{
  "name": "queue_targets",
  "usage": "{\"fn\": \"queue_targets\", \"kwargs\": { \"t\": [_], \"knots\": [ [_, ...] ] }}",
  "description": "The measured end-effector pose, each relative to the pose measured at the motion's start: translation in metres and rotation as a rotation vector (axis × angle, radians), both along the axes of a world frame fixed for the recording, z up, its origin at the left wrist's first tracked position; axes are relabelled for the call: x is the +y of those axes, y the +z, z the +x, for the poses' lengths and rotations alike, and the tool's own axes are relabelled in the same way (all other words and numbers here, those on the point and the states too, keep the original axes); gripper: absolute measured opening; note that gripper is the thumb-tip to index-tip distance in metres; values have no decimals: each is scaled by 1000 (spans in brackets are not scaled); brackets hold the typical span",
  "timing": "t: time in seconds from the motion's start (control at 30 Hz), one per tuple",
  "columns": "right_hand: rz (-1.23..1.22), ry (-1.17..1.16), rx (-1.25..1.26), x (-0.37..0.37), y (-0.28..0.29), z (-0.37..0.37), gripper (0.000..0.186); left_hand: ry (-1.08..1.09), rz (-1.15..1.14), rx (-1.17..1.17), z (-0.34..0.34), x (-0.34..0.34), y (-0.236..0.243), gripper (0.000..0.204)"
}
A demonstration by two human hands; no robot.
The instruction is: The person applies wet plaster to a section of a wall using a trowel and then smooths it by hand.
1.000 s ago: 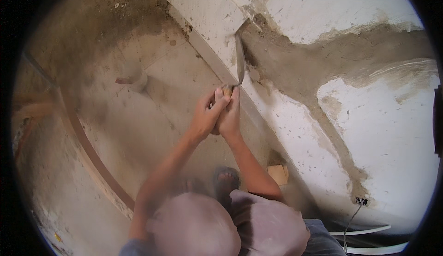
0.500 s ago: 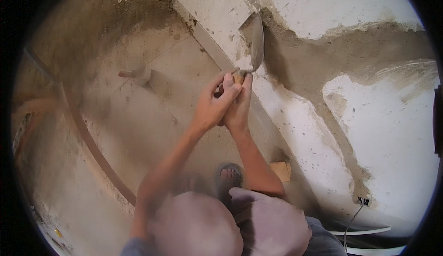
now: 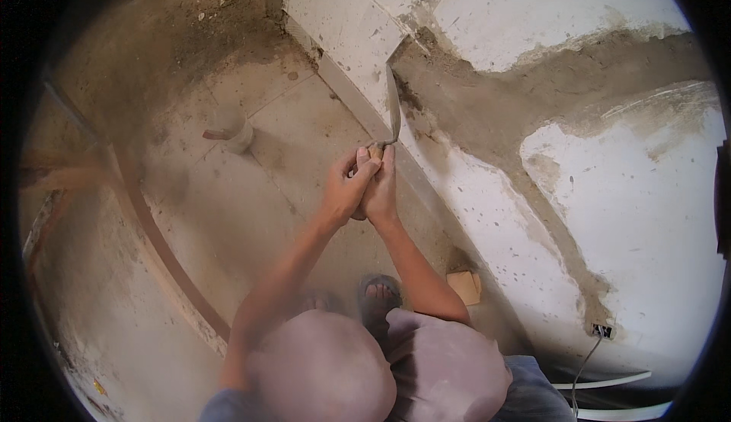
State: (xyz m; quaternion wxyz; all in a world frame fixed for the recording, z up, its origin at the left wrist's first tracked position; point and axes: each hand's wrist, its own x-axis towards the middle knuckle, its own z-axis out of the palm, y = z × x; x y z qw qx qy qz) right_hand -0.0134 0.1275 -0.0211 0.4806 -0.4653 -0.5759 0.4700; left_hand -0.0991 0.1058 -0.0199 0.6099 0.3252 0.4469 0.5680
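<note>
Both hands are closed together around the wooden handle of a pointed trowel [image 3: 394,106]. My left hand [image 3: 346,191] wraps it from the left, and my right hand [image 3: 383,192] presses in from the right. A bit of the handle shows between the thumbs. The trowel's grey blade points away from me and appears nearly edge-on, its far end at the border of a grey mortar patch [image 3: 464,87] on the white wall [image 3: 609,186]. Whether the blade touches the wall, I cannot tell.
A pale cup-like container [image 3: 241,139] with a reddish-brown piece at it stands on the dusty tiled floor [image 3: 263,194]. Left of me curves a long wooden beam [image 3: 164,247]. A tan block [image 3: 464,288] lies by the wall's foot. Wires hang from a wall box [image 3: 602,331] above white tubes [image 3: 617,381].
My hands and the trowel have moved a little left and toward me. The blade has turned, so its broad face shows less.
</note>
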Motion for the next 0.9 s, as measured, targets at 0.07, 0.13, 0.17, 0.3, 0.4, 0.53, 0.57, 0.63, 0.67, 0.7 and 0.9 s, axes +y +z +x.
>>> {"fn": "queue_targets", "kwargs": {
  "t": [0.07, 0.13, 0.17, 0.3, 0.4, 0.53, 0.57, 0.63, 0.67, 0.7, 0.9],
  "knots": [
    [-86, 13, 45, -6, 15, -7, 33, 29, 60, 26, -6, -6, 7, 53],
    [-100, 26, 165, 1, 31, -13, 33, 64, 94, 54, -7, -1, 29, 51],
    [-55, 31, 47, -1, 39, -11, 34, 74, 102, 44, -7, -1, 27, 50],
    [-82, -16, -15, 2, 16, 0, 35, 40, 53, 21, 2, -5, 11, 48],
    [-15, 8, -34, 1, 8, 10, 36, 48, 59, 14, 12, -2, 6, 50],
    [-93, 17, 1, -3, 34, -3, 37, 109, 104, 23, 4, -3, 21, 50],
    [-90, 15, -8, 3, 23, 2, 37, 102, 144, 10, 4, 6, 23, 50],
    [14, 8, -89, 5, 18, 4, 39, 121, 143, 25, 4, 2, 24, 49],
    [6, -1, -61, 3, 30, 4, 39, 121, 126, 15, 9, -1, 25, 49],
    [-2, -11, -33, 1, 45, 5, 39, 92, 134, 6, 12, 2, 28, 51],
    [47, 27, -47, 5, 22, 9, 37, 75, 120, -21, 9, -3, 29, 55]
  ]
}}
